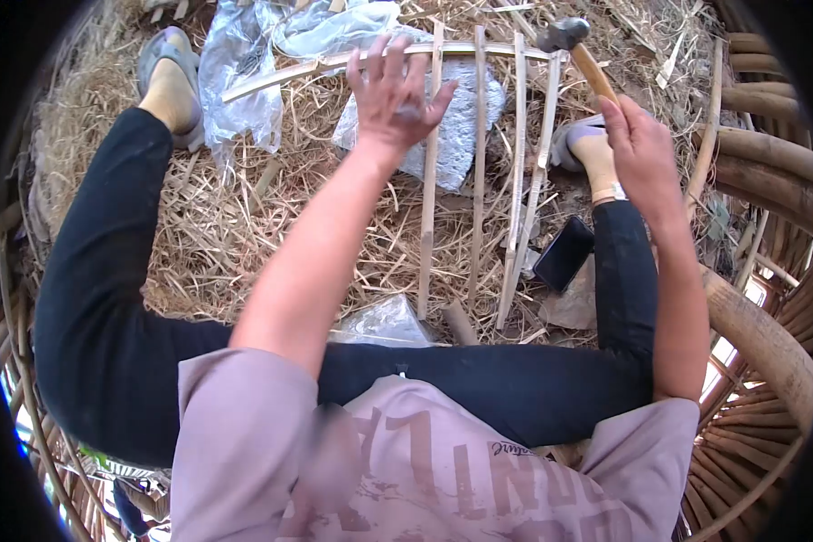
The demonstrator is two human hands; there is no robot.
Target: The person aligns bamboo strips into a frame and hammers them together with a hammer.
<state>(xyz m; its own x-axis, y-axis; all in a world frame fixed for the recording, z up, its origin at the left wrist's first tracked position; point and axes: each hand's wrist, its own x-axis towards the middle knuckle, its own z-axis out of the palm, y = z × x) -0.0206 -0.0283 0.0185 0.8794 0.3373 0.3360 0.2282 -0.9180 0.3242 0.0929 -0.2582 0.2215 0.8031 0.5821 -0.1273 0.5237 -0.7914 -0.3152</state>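
My left hand [396, 98] is spread, palm down, over a curved bamboo strip [312, 67] and beside the top part of an upright strip [431, 163]. Beneath lies a flat grey stone [452, 135]. My right hand [646, 149] is wrapped round the wooden handle of a hammer [565, 34], whose metal head is raised near the right end of the curved strip. Several straight bamboo strips [478, 199] run from the curved one toward my legs. Whether the fingertips of my left hand press on the strip is hard to tell.
Clear plastic bags [239, 68] lie at the upper left, near my foot. A black phone [565, 255] rests by my other leg, next to a flat stone [574, 303]. Straw and shavings cover the ground. Thick bamboo poles [768, 163] stand along the right edge.
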